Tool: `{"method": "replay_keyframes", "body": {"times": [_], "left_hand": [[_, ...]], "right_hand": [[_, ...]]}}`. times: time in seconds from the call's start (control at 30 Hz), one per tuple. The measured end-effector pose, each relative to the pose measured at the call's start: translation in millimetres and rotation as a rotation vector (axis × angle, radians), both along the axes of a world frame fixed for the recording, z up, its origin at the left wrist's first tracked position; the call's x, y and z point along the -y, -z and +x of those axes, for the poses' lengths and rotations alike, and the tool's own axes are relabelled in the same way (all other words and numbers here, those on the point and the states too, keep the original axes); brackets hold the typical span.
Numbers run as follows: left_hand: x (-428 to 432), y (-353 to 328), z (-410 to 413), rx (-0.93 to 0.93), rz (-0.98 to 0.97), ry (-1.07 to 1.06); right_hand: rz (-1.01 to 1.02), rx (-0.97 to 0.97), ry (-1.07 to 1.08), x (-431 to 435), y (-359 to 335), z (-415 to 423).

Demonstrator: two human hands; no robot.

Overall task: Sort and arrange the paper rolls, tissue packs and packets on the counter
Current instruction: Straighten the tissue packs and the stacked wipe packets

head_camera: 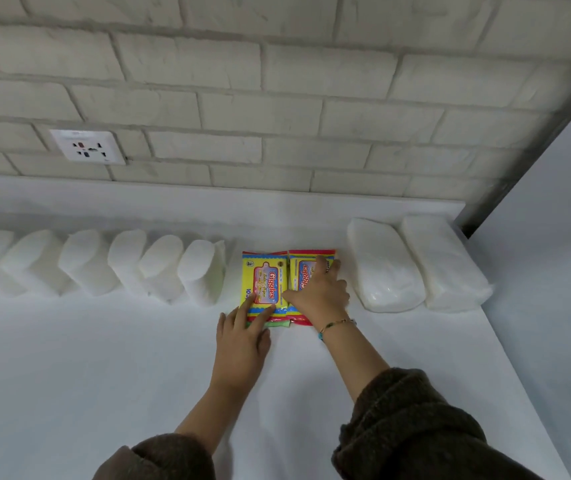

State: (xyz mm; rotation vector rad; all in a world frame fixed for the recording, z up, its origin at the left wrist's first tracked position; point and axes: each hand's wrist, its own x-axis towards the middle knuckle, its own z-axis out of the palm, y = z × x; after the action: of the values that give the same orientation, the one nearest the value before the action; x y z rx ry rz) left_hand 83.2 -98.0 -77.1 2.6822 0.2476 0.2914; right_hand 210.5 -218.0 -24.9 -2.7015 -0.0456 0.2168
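I'm indoors, likely a home: a white desk [104,358] against a pale brick wall [277,81] with 1 wall socket [87,147].

I see a white counter [138,358] by a pale brick wall [277,81]. A row of white paper rolls [83,261] stands along the far left. Two white tissue packs [384,268] lie side by side on the far right. Between them lie two yellow packets, touching each other. My left hand [242,344] rests its straight fingers [260,315] on the near end of the left packet [265,278]. A bit of green [277,325] peeks out under that packet. My right hand [322,292] lies flat on the right packet [306,261], with a bracelet [336,323] on the wrist. A wall socket [87,147] sits far left.
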Motion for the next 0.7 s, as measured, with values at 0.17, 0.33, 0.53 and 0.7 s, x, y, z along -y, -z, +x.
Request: {"method": "replay_keyframes", "body": {"times": [0.17, 0.33, 0.53, 0.7], "left_hand": [[-7.7, -0.8, 14.5, 0.035, 0.115, -0.029], [-27.7, 0.3, 27.1, 0.049, 0.142, -0.034], [-34.5, 3.3, 31.6, 0.062, 0.113, -0.079], [-37.2, 8.7, 32.3, 0.115, 0.072, -0.119]], "right_hand": [[-0.033, -0.093, 0.042, -1.0, -2.0, 10.2], [-0.100, -0.086, -0.001, -5.0, -5.2, 15.2], [-0.230, -0.066, -0.438, 11.5, -19.0, 39.1], [-0.387, -0.079, -0.761, 17.1, -31.0, 62.3]]}}
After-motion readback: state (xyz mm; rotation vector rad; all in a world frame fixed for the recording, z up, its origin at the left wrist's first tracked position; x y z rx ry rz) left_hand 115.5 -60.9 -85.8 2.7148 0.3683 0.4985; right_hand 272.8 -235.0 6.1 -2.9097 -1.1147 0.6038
